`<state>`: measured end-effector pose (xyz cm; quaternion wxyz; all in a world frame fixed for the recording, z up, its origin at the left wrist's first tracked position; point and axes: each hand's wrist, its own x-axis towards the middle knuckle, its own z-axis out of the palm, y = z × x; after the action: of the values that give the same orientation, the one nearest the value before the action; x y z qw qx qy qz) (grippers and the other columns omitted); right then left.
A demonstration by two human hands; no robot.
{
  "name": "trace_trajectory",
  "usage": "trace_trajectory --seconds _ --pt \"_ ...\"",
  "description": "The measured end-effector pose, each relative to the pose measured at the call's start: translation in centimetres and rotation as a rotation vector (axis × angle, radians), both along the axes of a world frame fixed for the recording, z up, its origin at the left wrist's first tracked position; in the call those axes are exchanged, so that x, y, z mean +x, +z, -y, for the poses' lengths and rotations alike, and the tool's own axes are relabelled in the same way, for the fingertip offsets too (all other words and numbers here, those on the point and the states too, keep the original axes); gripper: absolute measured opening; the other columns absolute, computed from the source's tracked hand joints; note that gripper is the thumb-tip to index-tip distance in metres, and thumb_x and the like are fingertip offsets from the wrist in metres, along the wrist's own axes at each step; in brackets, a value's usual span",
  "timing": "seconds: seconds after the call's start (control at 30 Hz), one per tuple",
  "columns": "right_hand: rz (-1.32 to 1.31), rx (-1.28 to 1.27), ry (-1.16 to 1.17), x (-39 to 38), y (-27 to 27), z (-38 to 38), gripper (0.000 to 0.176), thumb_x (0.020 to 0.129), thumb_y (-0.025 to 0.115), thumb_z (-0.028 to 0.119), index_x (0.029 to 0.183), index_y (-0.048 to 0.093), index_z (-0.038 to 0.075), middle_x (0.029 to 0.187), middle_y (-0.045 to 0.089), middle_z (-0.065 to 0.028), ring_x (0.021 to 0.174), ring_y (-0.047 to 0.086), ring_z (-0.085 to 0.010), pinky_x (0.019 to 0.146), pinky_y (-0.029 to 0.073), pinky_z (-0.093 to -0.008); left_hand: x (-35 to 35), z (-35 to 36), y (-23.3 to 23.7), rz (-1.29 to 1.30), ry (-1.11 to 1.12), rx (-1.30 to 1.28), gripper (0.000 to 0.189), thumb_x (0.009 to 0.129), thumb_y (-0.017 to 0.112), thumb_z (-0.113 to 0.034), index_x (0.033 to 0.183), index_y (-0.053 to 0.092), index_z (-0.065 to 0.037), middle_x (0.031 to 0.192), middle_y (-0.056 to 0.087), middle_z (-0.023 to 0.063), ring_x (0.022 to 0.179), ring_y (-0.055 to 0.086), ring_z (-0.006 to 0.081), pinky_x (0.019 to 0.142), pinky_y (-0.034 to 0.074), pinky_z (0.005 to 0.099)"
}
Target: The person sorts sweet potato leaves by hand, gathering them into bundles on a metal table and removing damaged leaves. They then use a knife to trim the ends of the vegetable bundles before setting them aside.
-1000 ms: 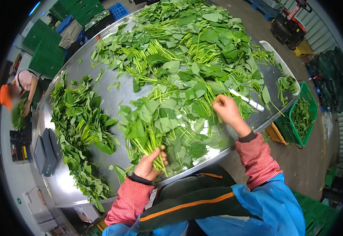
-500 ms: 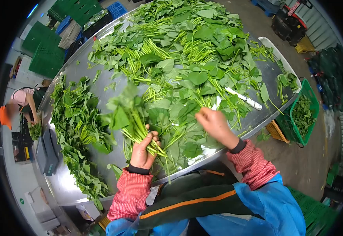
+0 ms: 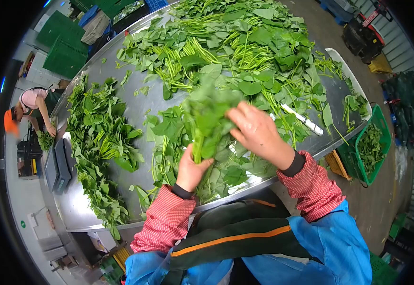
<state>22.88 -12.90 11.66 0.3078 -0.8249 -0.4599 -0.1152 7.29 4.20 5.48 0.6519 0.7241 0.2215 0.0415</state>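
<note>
My left hand [image 3: 192, 170] grips a bunch of leafy greens [image 3: 207, 116] by its stems, leaves pointing away from me and slightly blurred. Beside the leaves on the right is my right hand [image 3: 258, 132], its fingers bent but somewhat apart and touching the bunch's edge. Beneath both hands, loose leaves and stems [image 3: 233, 175] cover the metal table [image 3: 138, 102] near its front edge. To the right of my right hand, a white knife-like tool [image 3: 303, 119] lies among the stems.
A large heap of greens [image 3: 259, 38] fills the table's far side. Several bunches form a row [image 3: 102, 152] on the left. A green crate [image 3: 373, 147] with greens stands beyond the right edge. A co-worker [image 3: 36, 107] bends near a grey scale [image 3: 58, 166] at far left.
My left hand has raised the bunch and moved it away from me, turning it more upright. My right hand has moved up and left to the leaves. The whole view has shifted slightly.
</note>
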Motion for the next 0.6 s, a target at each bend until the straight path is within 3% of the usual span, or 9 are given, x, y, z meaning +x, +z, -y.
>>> trace_trajectory --seconds 0.07,0.1,0.17,0.2,0.3,0.4,0.5,0.57,0.6 --pt "0.078 0.151 -0.138 0.9 1.2 -0.8 0.028 0.075 0.069 0.022 0.096 0.058 0.007 0.075 0.05 -0.0084 0.07 0.056 -0.0257 0.059 0.046 -0.0371 1.1 -0.9 1.9 -0.106 0.102 -0.389 0.036 0.079 0.068 -0.003 0.111 0.052 -0.003 0.086 0.061 0.0028 0.069 0.055 0.0102 0.058 0.046 0.0232" --pt "-0.103 0.148 -0.177 0.5 1.4 -0.8 0.03 0.076 0.069 0.024 0.098 0.058 0.007 0.075 0.05 -0.0084 0.069 0.055 -0.0247 0.059 0.045 -0.0364 1.5 -1.4 2.6 -0.064 0.156 -0.473 0.028 0.083 0.065 -0.007 0.108 0.052 -0.006 0.083 0.055 -0.0003 0.063 0.049 0.007 0.049 0.04 0.0206" --pt "-0.465 0.137 -0.255 -0.9 1.6 -0.3 0.034 0.079 0.068 0.03 0.101 0.059 0.005 0.077 0.051 -0.0085 0.067 0.054 -0.0226 0.058 0.043 -0.035 2.0 -2.3 3.1 0.041 0.22 -0.821 0.019 0.087 0.061 -0.007 0.104 0.051 -0.008 0.079 0.051 -0.0022 0.061 0.046 0.0058 0.051 0.041 0.0191" --pt "-0.693 0.163 -0.154 -1.5 -0.3 -0.5 0.035 0.08 0.068 0.034 0.095 0.061 0.003 0.074 0.055 -0.0082 0.061 0.052 -0.0197 0.056 0.042 -0.0338 2.2 -2.4 3.0 0.075 0.229 -0.895 0.014 0.089 0.058 -0.008 0.1 0.051 -0.009 0.078 0.048 -0.0033 0.06 0.045 0.0048 0.051 0.04 0.018" --pt "-1.109 0.092 0.086 -5.1 -4.3 -1.6 0.03 0.083 0.066 0.031 0.089 0.062 0.002 0.066 0.057 -0.0074 0.054 0.05 -0.0171 0.051 0.039 -0.0317 2.6 -1.7 2.5 0.061 0.274 -0.961 0.015 0.088 0.059 -0.005 0.099 0.049 -0.01 0.077 0.05 -0.0025 0.059 0.047 0.0065 0.05 0.04 0.0207" --pt "-1.094 0.058 0.032 -5.5 -3.7 -1.8 0.02 0.087 0.063 0.02 0.092 0.061 0.001 0.066 0.055 0.0009 0.058 0.043 -0.0038 0.051 0.036 -0.0228 2.6 -1.3 2.1 0.051 0.316 -0.943 0.015 0.088 0.059 -0.006 0.097 0.049 -0.011 0.077 0.049 -0.0028 0.059 0.047 0.0064 0.05 0.04 0.0205" --pt "-1.169 0.26 -0.045 -5.2 -4.5 -1.1 0.017 0.086 0.061 0.02 0.087 0.061 0.003 0.065 0.059 -0.0077 0.051 0.05 -0.0128 0.048 0.037 -0.0293 2.6 -1.7 1.5 0.031 0.339 -0.916 0.018 0.088 0.06 -0.005 0.1 0.047 -0.01 0.085 0.056 -0.0002 0.059 0.048 0.0068 0.05 0.041 0.0207" --pt "-1.048 0.28 -0.139 -4.6 -4.3 -0.3 0.016 0.086 0.061 0.019 0.087 0.06 0.002 0.066 0.061 -0.0063 0.054 0.053 -0.013 0.05 0.04 -0.0288 2.7 -1.9 1.8 0.012 0.363 -0.855 0.021 0.088 0.06 -0.005 0.102 0.045 -0.009 0.093 0.06 0.0026 0.06 0.049 0.0074 0.051 0.043 0.0209" --pt "-0.984 0.302 -0.172 -4.5 -4.3 -0.1 0.016 0.086 0.061 0.019 0.087 0.06 0.002 0.066 0.061 -0.0057 0.055 0.054 -0.0132 0.05 0.041 -0.0283 2.5 -2.2 1.2 -0.009 0.383 -0.815 0.024 0.088 0.06 -0.006 0.104 0.043 -0.009 0.108 0.062 0.0095 0.064 0.051 0.0094 0.052 0.045 0.0217"
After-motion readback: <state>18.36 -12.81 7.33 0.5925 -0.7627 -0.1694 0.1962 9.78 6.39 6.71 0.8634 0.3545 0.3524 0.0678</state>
